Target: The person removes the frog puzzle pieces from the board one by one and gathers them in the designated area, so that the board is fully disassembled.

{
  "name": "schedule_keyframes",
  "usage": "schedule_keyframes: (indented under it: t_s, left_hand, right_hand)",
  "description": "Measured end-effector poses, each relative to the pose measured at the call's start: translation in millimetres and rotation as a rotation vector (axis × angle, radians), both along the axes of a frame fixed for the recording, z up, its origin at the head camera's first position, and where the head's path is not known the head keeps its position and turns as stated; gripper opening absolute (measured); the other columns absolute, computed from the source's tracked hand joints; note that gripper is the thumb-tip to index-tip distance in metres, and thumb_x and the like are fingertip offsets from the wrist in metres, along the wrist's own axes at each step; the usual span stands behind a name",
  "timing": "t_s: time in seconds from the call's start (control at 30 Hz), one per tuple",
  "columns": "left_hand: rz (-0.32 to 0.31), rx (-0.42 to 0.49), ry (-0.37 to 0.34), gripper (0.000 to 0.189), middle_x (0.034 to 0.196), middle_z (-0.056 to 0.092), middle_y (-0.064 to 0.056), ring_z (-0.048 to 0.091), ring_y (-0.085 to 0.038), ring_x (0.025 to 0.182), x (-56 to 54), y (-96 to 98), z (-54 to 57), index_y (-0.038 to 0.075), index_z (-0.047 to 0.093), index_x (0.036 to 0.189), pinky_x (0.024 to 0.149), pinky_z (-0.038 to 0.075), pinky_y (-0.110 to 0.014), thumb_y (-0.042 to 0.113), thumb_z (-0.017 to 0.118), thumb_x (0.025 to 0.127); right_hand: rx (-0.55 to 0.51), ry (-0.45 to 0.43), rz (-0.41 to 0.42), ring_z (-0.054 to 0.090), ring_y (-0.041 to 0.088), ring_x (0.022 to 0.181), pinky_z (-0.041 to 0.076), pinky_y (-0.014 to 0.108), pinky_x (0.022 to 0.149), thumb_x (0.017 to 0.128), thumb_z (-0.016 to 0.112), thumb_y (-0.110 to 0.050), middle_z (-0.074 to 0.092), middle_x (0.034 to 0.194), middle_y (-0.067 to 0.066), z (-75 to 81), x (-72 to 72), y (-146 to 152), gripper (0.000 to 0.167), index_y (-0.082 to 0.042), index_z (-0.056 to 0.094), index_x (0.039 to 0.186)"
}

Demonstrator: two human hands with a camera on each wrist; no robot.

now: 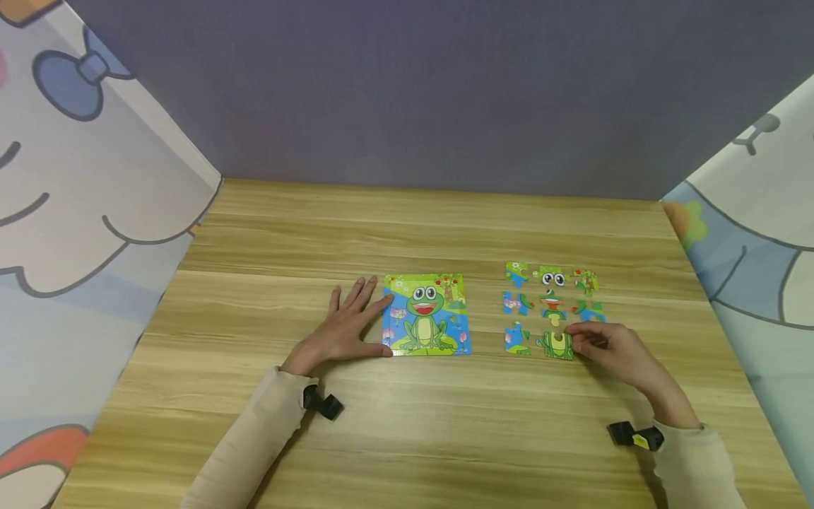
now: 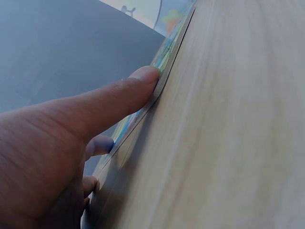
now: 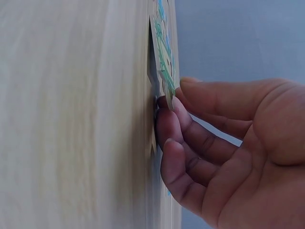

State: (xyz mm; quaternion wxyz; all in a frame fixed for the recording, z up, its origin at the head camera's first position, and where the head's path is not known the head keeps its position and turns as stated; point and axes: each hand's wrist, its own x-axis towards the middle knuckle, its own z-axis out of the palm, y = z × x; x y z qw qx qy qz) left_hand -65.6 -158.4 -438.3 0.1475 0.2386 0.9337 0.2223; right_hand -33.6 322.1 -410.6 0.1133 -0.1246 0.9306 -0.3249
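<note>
A square frog picture board (image 1: pixel 425 314) lies on the wooden table, in front of my left hand (image 1: pixel 346 326). That hand is spread flat, its thumb (image 2: pixel 145 76) and index finger touching the board's left edge. To the right, my right hand (image 1: pixel 613 352) pinches the right edge of a jigsaw piece (image 1: pixel 557 345) printed with the frog's body. In the right wrist view this piece (image 3: pixel 164 62) tilts, its near edge raised between thumb and fingers. Just above it lies a jigsaw piece with the frog's mouth (image 1: pixel 552 305); left of it is a blue and green corner piece (image 1: pixel 517 341).
More loose jigsaw pieces lie spaced in rows: the eyes piece (image 1: pixel 552 276), a tree piece (image 1: pixel 586 281), a right-side piece (image 1: pixel 588 310), a tulip piece (image 1: pixel 516 303) and a top-left piece (image 1: pixel 517 273). A grey panel (image 1: pixel 439 92) stands behind the table (image 1: pixel 432 424).
</note>
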Motion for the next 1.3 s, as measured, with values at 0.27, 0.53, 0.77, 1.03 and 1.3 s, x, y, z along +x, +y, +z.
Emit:
schedule_keyframes:
  t_s: [0.27, 0.53, 0.77, 1.03, 1.3]
  left_hand:
    - [0.001, -0.001, -0.017, 0.100, 0.171, -0.002, -0.013, -0.007, -0.036, 0.159, -0.2, -0.2, 0.0, 0.023, 0.027, 0.160, 0.119, -0.011, -0.069, 0.061, 0.074, 0.081]
    - [-0.001, -0.008, -0.011, 0.100, 0.171, -0.003, -0.013, -0.007, -0.036, 0.159, -0.7, -1.4, -0.3, 0.024, 0.026, 0.160, 0.119, -0.012, -0.068, 0.061, 0.073, 0.081]
    - [0.000, -0.008, -0.021, 0.101, 0.171, -0.005, -0.011, -0.009, -0.034, 0.159, -0.6, -0.2, -0.6, 0.025, 0.025, 0.161, 0.120, -0.012, -0.067, 0.062, 0.073, 0.081]
    - [0.003, -0.019, -0.013, 0.101, 0.171, -0.004, -0.011, -0.008, -0.034, 0.159, -1.6, 0.8, -2.8, 0.024, 0.025, 0.161, 0.120, -0.011, -0.068, 0.062, 0.073, 0.081]
    - [0.001, -0.014, -0.009, 0.100, 0.171, -0.003, -0.012, -0.008, -0.034, 0.159, -0.7, 0.1, -2.0, 0.024, 0.025, 0.160, 0.120, -0.011, -0.068, 0.061, 0.074, 0.081]
  right_hand:
    - [-0.006, 0.006, 0.003, 0.057, -0.012, 0.080, 0.051, 0.017, 0.068, 0.094, 0.067, -0.003, 0.076, 0.103, 0.015, 1.3, 0.7, -1.7, 0.022, 0.003, 0.071, 0.114]
    - [-0.003, 0.071, 0.021, 0.058, -0.014, 0.081, 0.053, 0.018, 0.068, 0.095, 0.065, -0.004, 0.076, 0.102, 0.016, 4.9, -4.7, -1.4, 0.019, 0.000, 0.073, 0.112]
    - [-0.024, 0.154, 0.038, 0.059, -0.013, 0.080, 0.053, 0.018, 0.066, 0.095, 0.066, -0.006, 0.076, 0.098, 0.014, 17.9, -16.7, -14.5, 0.020, 0.001, 0.073, 0.113]
    - [-0.060, 0.147, 0.065, 0.056, -0.014, 0.082, 0.052, 0.018, 0.068, 0.095, 0.066, -0.006, 0.075, 0.102, 0.016, 31.5, -30.1, -45.6, 0.022, 0.001, 0.072, 0.115]
    - [-0.117, 0.141, 0.130, 0.058, -0.009, 0.085, 0.054, 0.021, 0.071, 0.094, 0.066, -0.005, 0.075, 0.100, 0.014, 27.1, -41.8, -79.3, 0.023, 0.002, 0.071, 0.115]
